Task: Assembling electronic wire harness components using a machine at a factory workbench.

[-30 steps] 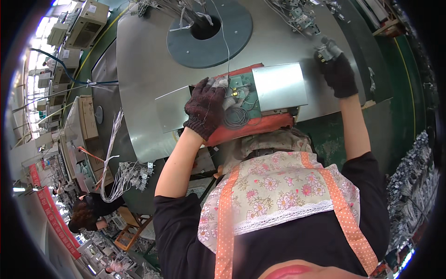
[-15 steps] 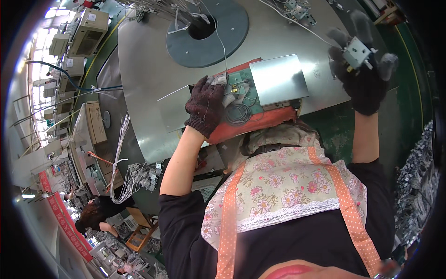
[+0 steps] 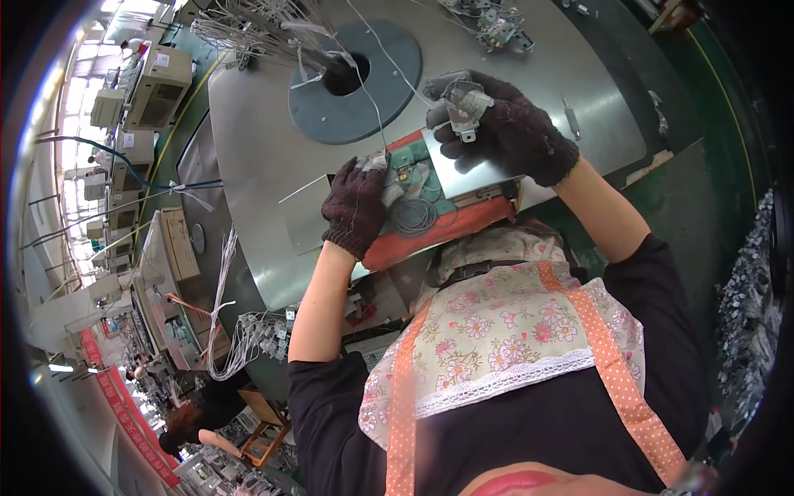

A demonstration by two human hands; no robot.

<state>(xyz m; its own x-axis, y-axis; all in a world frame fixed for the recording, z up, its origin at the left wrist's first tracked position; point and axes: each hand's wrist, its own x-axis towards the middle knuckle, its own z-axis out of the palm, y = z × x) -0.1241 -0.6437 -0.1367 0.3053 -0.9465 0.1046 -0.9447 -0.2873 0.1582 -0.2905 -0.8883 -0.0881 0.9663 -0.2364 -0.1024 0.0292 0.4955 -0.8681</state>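
Note:
In my gloved right hand (image 3: 525,128) is a small metal part with a tab (image 3: 469,109), gripped above the shiny metal plate (image 3: 463,175). A thin grey wire (image 3: 404,70) runs from near this part up over the table. My gloved left hand (image 3: 356,205) rests at the left of a green work board (image 3: 434,183), its fingers closed at the board's edge. Whatever lies between those fingertips is hidden. Beside them are a little brass-coloured piece (image 3: 404,174) and a coil of thin grey wire (image 3: 414,217). Red edging (image 3: 480,221) borders the board.
A round grey disc (image 3: 376,107) carries a bundle of pale wires (image 3: 256,37). Several metal parts (image 3: 500,29) lie at the table's far side. Wired parts (image 3: 269,331) hang off the left edge. A co-worker (image 3: 203,413) bends beside a wooden chair (image 3: 263,426).
My right hand has swung in from the far right to above the shiny plate, carrying the metal part and turning it. My left hand stays by the board's left edge.

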